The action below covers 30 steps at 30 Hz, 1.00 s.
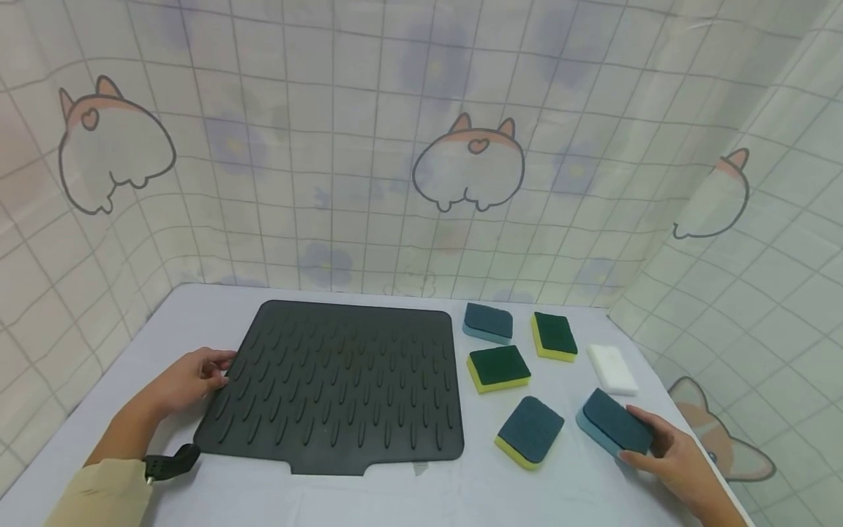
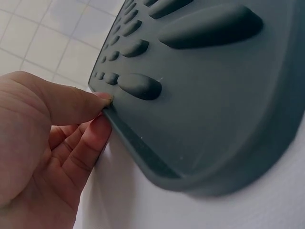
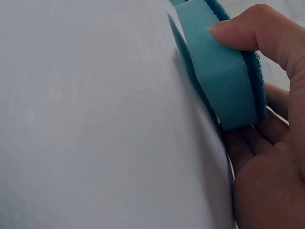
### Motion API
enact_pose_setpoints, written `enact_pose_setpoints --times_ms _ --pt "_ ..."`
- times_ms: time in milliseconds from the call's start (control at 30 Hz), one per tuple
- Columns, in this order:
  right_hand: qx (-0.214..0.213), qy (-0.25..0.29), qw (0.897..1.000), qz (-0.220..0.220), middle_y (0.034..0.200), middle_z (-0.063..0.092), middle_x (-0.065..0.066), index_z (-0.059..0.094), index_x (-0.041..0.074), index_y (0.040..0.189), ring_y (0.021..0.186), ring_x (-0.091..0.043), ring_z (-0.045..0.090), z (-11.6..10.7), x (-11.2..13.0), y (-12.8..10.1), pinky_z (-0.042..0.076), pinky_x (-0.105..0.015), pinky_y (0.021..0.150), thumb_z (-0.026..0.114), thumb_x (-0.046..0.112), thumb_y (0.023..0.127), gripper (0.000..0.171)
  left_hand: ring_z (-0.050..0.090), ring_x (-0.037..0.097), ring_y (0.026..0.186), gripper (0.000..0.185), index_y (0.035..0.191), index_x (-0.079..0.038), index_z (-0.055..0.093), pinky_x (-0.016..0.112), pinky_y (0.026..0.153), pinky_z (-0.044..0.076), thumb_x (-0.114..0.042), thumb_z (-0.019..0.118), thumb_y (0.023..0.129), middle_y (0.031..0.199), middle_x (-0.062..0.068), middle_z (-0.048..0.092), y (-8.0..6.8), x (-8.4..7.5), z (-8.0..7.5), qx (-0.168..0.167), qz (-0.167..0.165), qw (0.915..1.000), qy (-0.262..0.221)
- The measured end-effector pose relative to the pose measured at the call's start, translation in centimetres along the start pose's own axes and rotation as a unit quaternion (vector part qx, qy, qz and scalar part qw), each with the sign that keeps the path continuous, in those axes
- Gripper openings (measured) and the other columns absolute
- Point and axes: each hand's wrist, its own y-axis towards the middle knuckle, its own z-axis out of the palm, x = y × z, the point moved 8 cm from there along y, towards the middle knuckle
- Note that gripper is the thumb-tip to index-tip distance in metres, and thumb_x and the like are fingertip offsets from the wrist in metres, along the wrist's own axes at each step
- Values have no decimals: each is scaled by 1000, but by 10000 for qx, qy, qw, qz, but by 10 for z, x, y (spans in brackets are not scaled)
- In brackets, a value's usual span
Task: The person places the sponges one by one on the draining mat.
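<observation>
A dark grey ribbed rubber mat (image 1: 336,388) lies flat on the white table (image 1: 191,315). My left hand (image 1: 200,375) is at the mat's left edge. In the left wrist view its thumb (image 2: 71,102) sits on the rim of the mat (image 2: 205,119) and a finger curls under it, pinching the edge. At the front right, my right hand (image 1: 637,439) grips a blue sponge (image 1: 615,423) with a light blue underside. The right wrist view has the thumb (image 3: 257,24) on the sponge's (image 3: 224,81) side and the fingers behind it, with its near end tilted up off the table.
Right of the mat lie a teal sponge (image 1: 488,323), two green and yellow sponges (image 1: 554,336) (image 1: 498,368), a blue and yellow sponge (image 1: 530,432) and a white sponge (image 1: 612,369). A printed curtain (image 1: 421,146) encloses the table's back and sides.
</observation>
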Motion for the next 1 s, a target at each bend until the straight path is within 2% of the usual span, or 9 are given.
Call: enact_pose_setpoints --times_ms 167,267,367,533,667,767,833,933,1000 --pt "-121 -21 9999 -78 154 41 -33 39 0 154 135 -47 48 -1 4 -2 53 -24 90 87 36 80 95 58 28 98 51 140 15 49 30 69 50 0 63 94 122 29 61 0 0 -1 -1 -28 10000 3" --pt "-133 6 9999 -97 155 39 -33 39 0 155 136 -48 47 0 8 -3 55 -36 97 87 38 80 96 58 27 97 50 139 16 49 29 67 49 0 63 94 122 29 61 1 -1 -2 -16 -16 10000 10" --pt "-110 86 9998 -109 157 37 -32 39 1 155 138 -49 44 2 14 -3 44 -55 106 86 38 81 96 57 27 96 50 139 16 49 28 65 49 0 63 94 121 29 61 0 -2 -3 -30 -3 10000 7" --pt "-78 151 9997 -182 158 37 -31 40 1 155 140 -50 42 4 23 -4 40 -54 107 85 40 81 95 58 28 97 50 139 16 49 29 66 49 0 63 94 122 30 60 0 -3 -3 -17 -13 10000 -6" --pt "-144 177 9993 -305 157 40 -29 42 3 153 141 -47 43 3 30 -5 48 -22 101 86 39 81 92 58 28 98 50 139 16 49 29 66 49 0 63 94 121 29 60 -1 -3 -3 -14 -24 10000 -26" --pt "-228 269 9984 -452 158 41 -26 44 4 153 142 -42 42 1 36 -6 38 -2 90 87 36 81 90 58 28 97 50 139 16 49 29 66 49 0 63 94 121 29 60 -1 -3 -2 -16 -10 10000 -40" --pt "-288 329 9973 -594 158 41 -25 43 3 153 143 -38 42 0 40 -7 35 0 90 86 34 81 89 58 27 97 50 139 16 49 28 66 49 0 63 94 121 29 61 -1 -3 -2 -21 7 10000 -45" --pt "-377 434 9957 -733 156 43 -24 45 4 152 141 -15 43 -1 45 -9 33 1 91 87 31 81 88 58 28 97 50 139 16 49 29 66 49 0 63 94 120 29 61 -1 -3 -2 -22 14 10000 -37" --pt "-386 452 9952 -772 156 43 -24 44 4 153 141 -16 43 0 49 -9 33 1 92 87 31 81 88 58 28 98 50 139 16 49 29 66 49 0 63 94 121 29 61 -1 -3 -2 -21 13 10000 -30"
